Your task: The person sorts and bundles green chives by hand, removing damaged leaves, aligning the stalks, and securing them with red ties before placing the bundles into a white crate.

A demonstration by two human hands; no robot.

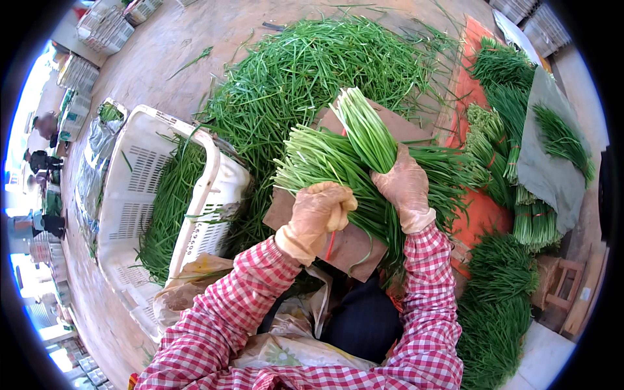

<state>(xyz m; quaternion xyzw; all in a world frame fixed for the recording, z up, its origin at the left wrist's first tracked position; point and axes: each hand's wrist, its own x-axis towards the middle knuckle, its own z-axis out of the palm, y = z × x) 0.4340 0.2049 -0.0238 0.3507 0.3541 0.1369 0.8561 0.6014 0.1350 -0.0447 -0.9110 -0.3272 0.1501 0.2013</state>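
Observation:
My right hand (403, 185), in a thin translucent glove, is closed round a bunch of garlic chives (365, 127), pale stem ends pointing up and away. Beneath it a loose heap of chives (312, 155) lies across a brown board (356, 250) in front of me. My left hand (320, 214), gloved too, is closed in a fist at the near left side of that heap. A thin red band (331, 246) hangs just below the fist and seems gripped in it; the fingers hide its upper part.
At the left stands a white plastic crate (213, 156) with chives inside. A large loose chive pile (331, 62) covers the floor beyond the board. Tied bunches (536, 224) and a grey cloth (552, 146) lie on the right by an orange sheet (484, 214). People and stacked crates are at far left.

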